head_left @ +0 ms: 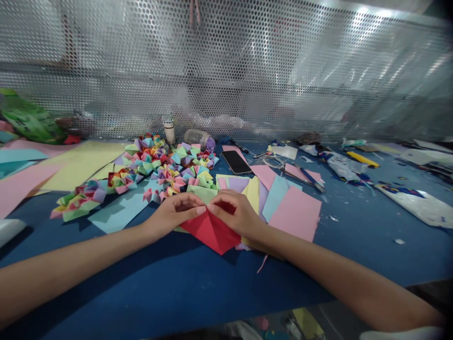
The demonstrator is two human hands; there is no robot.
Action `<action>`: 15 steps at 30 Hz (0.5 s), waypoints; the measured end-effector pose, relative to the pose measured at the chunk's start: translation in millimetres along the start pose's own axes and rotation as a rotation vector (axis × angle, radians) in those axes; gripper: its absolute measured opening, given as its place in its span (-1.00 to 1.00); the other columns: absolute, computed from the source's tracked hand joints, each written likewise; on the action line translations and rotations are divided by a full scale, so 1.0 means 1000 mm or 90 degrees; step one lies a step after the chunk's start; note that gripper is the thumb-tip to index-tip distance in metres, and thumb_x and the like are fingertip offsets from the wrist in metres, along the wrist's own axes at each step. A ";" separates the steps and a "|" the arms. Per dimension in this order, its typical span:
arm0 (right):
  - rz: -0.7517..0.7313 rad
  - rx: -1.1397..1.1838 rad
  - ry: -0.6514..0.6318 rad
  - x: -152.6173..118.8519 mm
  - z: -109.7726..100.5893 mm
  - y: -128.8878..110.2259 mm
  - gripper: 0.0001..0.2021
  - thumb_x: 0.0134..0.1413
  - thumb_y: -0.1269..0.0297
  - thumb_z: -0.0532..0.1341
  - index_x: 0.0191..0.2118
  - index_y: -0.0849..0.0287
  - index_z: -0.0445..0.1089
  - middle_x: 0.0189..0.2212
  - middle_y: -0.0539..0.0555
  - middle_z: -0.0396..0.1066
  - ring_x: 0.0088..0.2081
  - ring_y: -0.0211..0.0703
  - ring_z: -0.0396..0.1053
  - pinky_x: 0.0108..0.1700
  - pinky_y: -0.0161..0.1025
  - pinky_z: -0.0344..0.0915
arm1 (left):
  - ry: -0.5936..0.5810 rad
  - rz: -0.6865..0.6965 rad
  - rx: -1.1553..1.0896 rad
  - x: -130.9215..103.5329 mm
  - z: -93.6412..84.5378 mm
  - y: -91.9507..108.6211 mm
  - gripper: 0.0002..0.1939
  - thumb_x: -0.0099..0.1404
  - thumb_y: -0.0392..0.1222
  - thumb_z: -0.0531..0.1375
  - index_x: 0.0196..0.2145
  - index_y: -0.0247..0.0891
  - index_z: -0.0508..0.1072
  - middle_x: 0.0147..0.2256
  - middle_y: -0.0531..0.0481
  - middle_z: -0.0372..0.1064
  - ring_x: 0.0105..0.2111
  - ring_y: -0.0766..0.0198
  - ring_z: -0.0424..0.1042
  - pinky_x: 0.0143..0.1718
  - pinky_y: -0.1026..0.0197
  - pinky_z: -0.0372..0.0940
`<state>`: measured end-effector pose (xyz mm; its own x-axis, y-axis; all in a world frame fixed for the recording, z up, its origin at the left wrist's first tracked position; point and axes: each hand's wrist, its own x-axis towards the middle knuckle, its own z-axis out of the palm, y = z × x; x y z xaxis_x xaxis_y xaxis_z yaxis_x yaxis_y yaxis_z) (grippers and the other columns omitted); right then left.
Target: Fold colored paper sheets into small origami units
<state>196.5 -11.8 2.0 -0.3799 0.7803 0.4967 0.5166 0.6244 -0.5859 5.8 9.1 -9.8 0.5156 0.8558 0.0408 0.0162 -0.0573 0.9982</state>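
A red sheet of paper (215, 234) with creases is held between both hands above the blue table, one corner pointing toward the front. My left hand (177, 215) pinches its upper edge between thumb and fingers. Close beside it, my right hand (237, 212) grips the same edge, the two thumbs nearly touching. Behind the hands lies a light green sheet (202, 192). Pink paper (297, 212) and a light blue sheet (276, 196) spread out to the right of my right hand. Folded multicoloured paper pieces (170, 174) are piled behind my left hand.
A black phone (236, 162) lies behind the paper sheets on the blue table (159, 293). Farther right are a cutter (312, 179), a yellow tool (363, 159) and plastic packaging (345, 166). A green bottle (30, 120) lies at back left, before a perforated metal panel (226, 71).
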 end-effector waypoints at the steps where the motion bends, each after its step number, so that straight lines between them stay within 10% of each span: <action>1: -0.004 -0.006 0.003 0.001 -0.001 0.001 -0.87 0.11 0.32 0.16 -0.41 0.20 0.40 -0.51 0.01 0.37 -0.41 -0.24 0.30 -0.30 -0.26 0.16 | -0.005 -0.013 -0.002 0.000 0.000 0.000 -0.76 0.10 -0.11 0.29 -0.30 -0.30 0.44 -0.40 0.05 0.41 -0.39 0.36 0.36 -0.37 0.37 0.23; 8: -0.023 -0.086 -0.011 0.008 -0.012 0.012 -0.85 0.07 0.27 0.17 -0.45 0.21 0.38 -0.51 0.03 0.41 -0.43 -0.23 0.30 -0.30 -0.26 0.15 | 0.041 -0.018 0.093 0.000 0.000 -0.005 -0.71 0.14 0.01 0.23 -0.40 -0.33 0.46 -0.47 0.04 0.41 -0.49 0.37 0.35 -0.50 0.39 0.20; 15: 0.079 -0.121 -0.231 0.017 -0.044 0.032 -0.83 -0.02 0.19 0.23 -0.44 0.20 0.39 -0.51 0.00 0.39 -0.47 -0.26 0.27 -0.42 -0.32 0.10 | -0.010 0.043 0.330 0.007 -0.030 0.017 -0.71 0.15 0.02 0.20 -0.36 -0.27 0.50 -0.42 0.01 0.45 -0.42 0.30 0.40 -0.44 0.35 0.26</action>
<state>240.2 20.1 20.1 -0.5340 0.8317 0.1519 0.6950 0.5341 -0.4813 -16.3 30.0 8.5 0.5436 0.8334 0.0998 0.4019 -0.3628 0.8408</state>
